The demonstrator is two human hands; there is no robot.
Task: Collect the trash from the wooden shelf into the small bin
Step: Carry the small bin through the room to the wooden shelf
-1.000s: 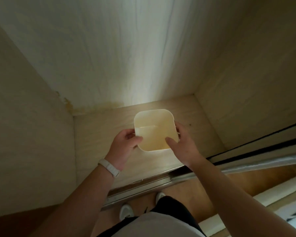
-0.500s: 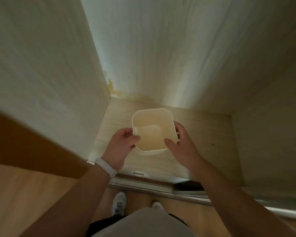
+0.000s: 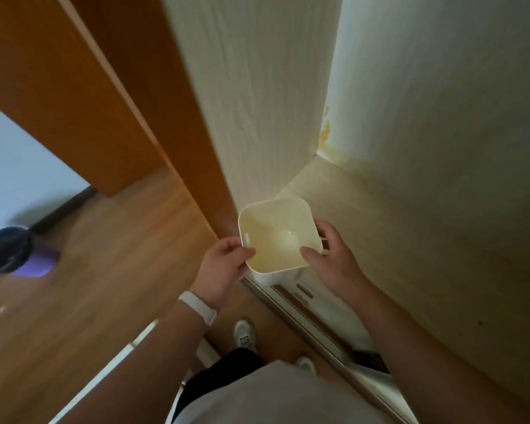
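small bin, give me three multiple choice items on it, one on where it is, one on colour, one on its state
1. Where is the small bin?
A. held between both hands
B. standing on the floor
C. hanging from a hook

2. What colour is the band on the left wrist?
A. black
B. white
C. red

3. What is inside the bin?
A. crumpled paper
B. a bottle
C. nothing visible

Answers:
1 A, the left hand and right hand each grip a side of its rim, in the air at the front edge of the wooden shelf.
2 B, the band shows plain white.
3 C, its pale bottom is bare.
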